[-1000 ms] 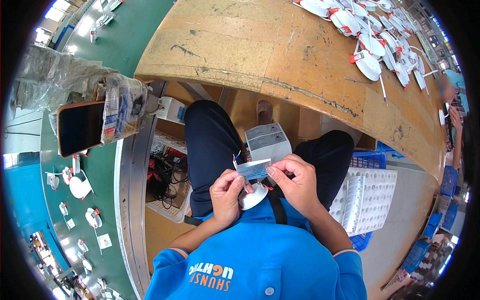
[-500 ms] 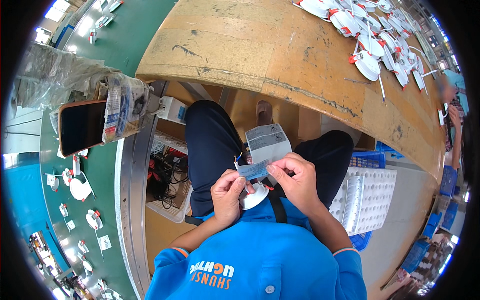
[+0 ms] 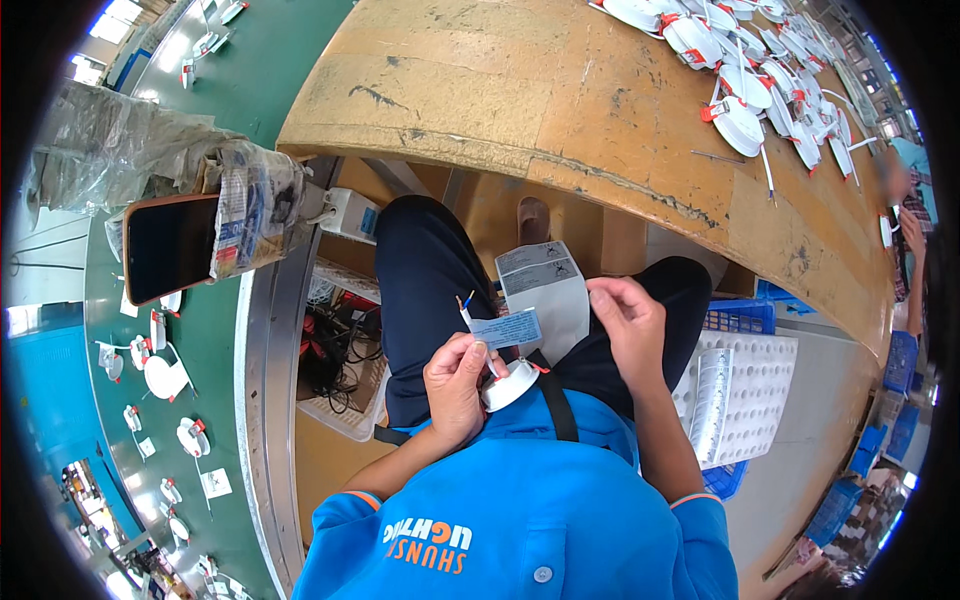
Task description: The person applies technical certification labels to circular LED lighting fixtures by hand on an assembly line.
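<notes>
My left hand [image 3: 458,392] pinches the white cable of a round white downlight [image 3: 511,385], which rests against my lap with its red clips showing. A small silvery-blue label [image 3: 507,328] sticks out from the cable like a flag, and the cable's bare-ended wires [image 3: 466,299] poke up above it. Beside it my right hand [image 3: 632,325] is at the right edge of a label sheet [image 3: 545,296] lying between my thighs. Its thumb and forefinger are slightly apart, with nothing visible between them; whether they touch the sheet is unclear.
A worn brown table [image 3: 450,90] ahead bears a heap of downlights [image 3: 740,125]. On the left, a phone [image 3: 170,248] hangs from a wrapped arm by a green conveyor belt [image 3: 225,400] with more lights. A white tray with holes [image 3: 755,400] stands to my right.
My right hand has let go of the label and moved up and right to the sheet's edge. The label now stands free on the cable, held only by my left hand.
</notes>
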A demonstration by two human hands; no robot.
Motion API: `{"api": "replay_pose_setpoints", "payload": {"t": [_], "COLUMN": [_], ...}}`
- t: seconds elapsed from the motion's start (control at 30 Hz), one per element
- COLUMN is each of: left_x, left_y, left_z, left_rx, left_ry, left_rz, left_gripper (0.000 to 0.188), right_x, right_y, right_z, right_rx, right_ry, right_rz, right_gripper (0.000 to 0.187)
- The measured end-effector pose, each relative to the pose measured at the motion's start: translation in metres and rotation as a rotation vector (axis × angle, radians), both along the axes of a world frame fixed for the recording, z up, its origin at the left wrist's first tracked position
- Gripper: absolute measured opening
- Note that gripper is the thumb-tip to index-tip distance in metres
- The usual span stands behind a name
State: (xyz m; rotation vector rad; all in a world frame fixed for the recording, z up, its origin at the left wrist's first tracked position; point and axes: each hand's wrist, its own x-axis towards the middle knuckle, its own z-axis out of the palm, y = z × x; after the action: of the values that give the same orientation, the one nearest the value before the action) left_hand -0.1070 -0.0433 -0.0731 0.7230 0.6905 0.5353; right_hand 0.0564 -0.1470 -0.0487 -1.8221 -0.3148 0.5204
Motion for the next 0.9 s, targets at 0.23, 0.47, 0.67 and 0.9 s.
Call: {"api": "replay_pose_setpoints", "payload": {"t": [0.23, 0.47, 0.67, 0.9], "left_x": [0.000, -0.002, -0.003, 0.030], "left_y": [-0.001, -0.001, 0.004, 0.015], "left_z": [-0.003, -0.002, 0.000, 0.020], "left_rx": [0.143, 0.092, -0.035, 0.731], "left_ry": [0.035, -0.018, 0.028, -0.093], "left_rz": [-0.016, -0.012, 0.071, 0.122], "left_gripper": [0.015, 0.013, 0.005, 0.013], "right_x": [-0.026, -0.011, -0.041, -0.062], "right_y": [0.017, 0.016, 0.008, 0.042], "right_z": [0.007, -0.002, 0.004, 0.000], "right_rx": [0.316, 0.414, 0.048, 0.250], "right_ry": [0.132, 0.347, -0.032, -0.266], "right_rz": [0.327, -0.037, 0.399, 0.381], "right_gripper": [0.028, 0.010, 0.013, 0.016]}}
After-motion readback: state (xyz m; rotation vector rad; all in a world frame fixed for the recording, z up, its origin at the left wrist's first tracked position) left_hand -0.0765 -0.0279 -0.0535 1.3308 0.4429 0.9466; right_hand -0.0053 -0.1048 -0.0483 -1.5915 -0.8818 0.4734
